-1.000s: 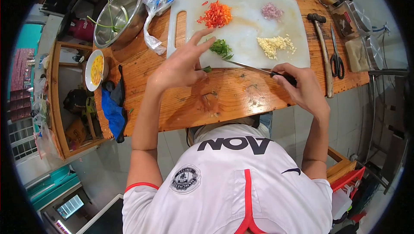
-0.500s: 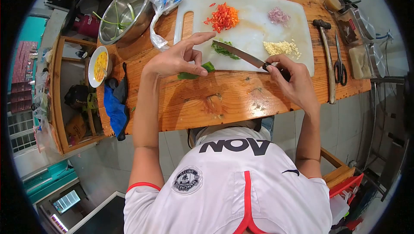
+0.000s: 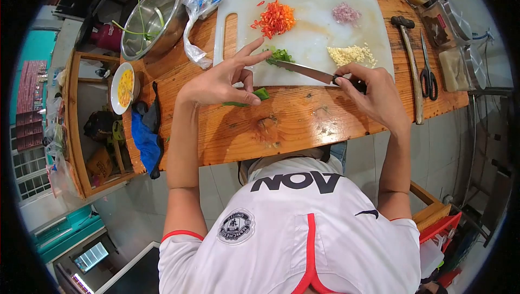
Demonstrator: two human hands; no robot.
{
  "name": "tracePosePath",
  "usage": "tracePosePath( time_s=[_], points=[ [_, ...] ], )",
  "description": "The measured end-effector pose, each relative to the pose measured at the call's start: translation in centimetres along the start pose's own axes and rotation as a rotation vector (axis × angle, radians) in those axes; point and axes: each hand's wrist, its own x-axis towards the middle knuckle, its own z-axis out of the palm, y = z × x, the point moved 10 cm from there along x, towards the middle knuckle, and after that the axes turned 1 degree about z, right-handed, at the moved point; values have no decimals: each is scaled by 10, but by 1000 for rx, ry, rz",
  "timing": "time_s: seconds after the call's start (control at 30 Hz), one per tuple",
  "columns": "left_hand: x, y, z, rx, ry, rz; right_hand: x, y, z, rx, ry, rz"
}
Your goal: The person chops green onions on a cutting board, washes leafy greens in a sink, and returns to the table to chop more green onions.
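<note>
My right hand [image 3: 374, 91] grips the dark handle of a knife [image 3: 306, 71], whose blade points left over the near part of a white cutting board [image 3: 314, 39]. The tip is by a small pile of chopped greens [image 3: 280, 56]. My left hand [image 3: 227, 80] is at the board's near left edge, two fingers stretched toward the greens; its thumb is beside a green vegetable piece [image 3: 261, 94]. Other piles on the board are chopped red and orange peppers [image 3: 275, 19], minced purple onion [image 3: 345, 14] and minced garlic [image 3: 352, 54].
Left stand a metal bowl [image 3: 154, 20] with green stalks, a plastic bag [image 3: 196, 23], a bowl of yellow food [image 3: 124, 88] and a blue cloth [image 3: 145, 134]. Right lie a hammer [image 3: 410, 66] and scissors [image 3: 427, 74], near jars [image 3: 452, 69].
The outstretched fingers of my left hand have spread apart, and its palm sits slightly lower. The knife remains in my right hand, its tip still by the greens. The view has shifted slightly.
</note>
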Motion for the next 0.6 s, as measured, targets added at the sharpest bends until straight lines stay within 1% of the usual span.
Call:
tracePosePath(
  time_s=[0.1,0.23,0.3,0.4,0.5,0.53,0.6],
  points=[
    [1,3,5,80,-25,8,5,-13,-2,21,-109,3],
    [1,3,7,306,-61,-14,10,-26,-11,-29,-50,-84],
    [-3,6,5,342,-73,-12,14,-22,-11,-48,-41,-103],
    [-6,5,-1,388,-71,-1,17,-9,-9,-57,-88,10],
    [-8,6,-6,392,-32,-7,13,-6,-16,-67,-5,-3],
    [-8,6,-8,387,-17,-11,12,-9,-15,-33,-18,-11],
    [-6,6,-5,374,-46,-9,10,-15,-14,36,-42,-22]
  ],
)
